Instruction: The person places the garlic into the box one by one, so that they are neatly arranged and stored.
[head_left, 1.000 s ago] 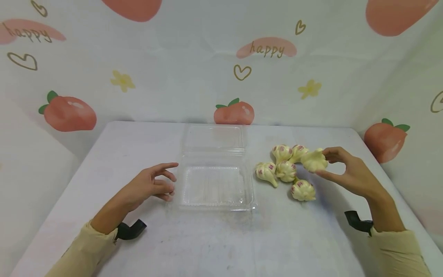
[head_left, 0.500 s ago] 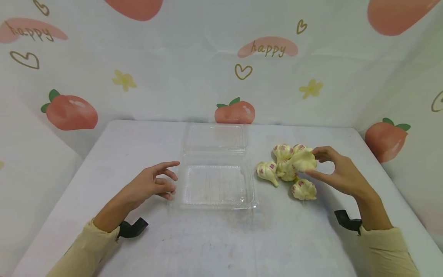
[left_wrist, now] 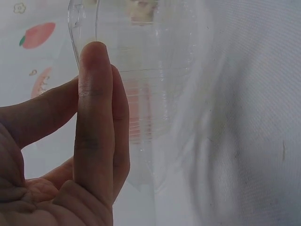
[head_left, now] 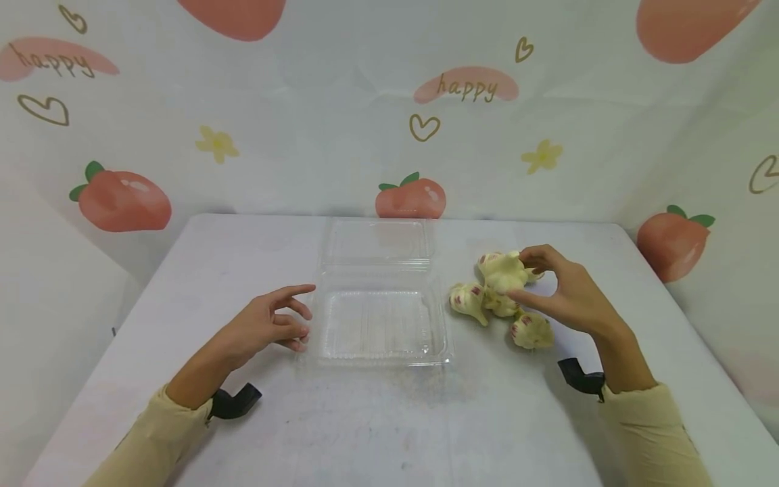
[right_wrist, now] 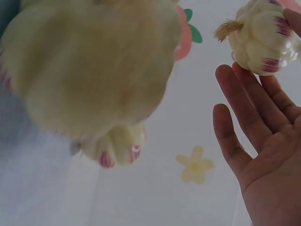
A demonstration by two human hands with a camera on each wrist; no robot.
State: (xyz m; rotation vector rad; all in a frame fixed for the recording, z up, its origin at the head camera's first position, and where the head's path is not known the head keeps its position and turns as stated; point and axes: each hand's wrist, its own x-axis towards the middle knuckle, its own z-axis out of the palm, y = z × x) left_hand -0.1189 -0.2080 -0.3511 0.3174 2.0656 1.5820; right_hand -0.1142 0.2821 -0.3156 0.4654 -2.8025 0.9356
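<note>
My right hand [head_left: 569, 291] pinches a pale garlic bulb [head_left: 504, 272] between thumb and fingers, over a small cluster on the right of the table. In the right wrist view, this garlic bulb [right_wrist: 263, 35] shows purple streaks and a tuft of dry roots. Several others lie below and around it, among them one at the left [head_left: 467, 301] and one nearest me [head_left: 532, 331]. A clear plastic clamshell box [head_left: 374, 326] lies unfolded at the middle, its lid [head_left: 379, 241] laid back. My left hand [head_left: 258, 328] has loosely bent fingers, with fingertips [left_wrist: 94, 54] right at the box's left edge.
The white table [head_left: 365, 433] reaches back to a hanging cloth [head_left: 328, 149] printed with peaches, hearts and flowers. In the right wrist view, a large blurred garlic bulb [right_wrist: 89, 70] fills the upper left. Black mounts [head_left: 234, 402] sit at both wrists.
My right hand has carried the garlic bulb leftward over the cluster, now overlapping the far bulbs in the head view. The left hand has stayed by the box.
</note>
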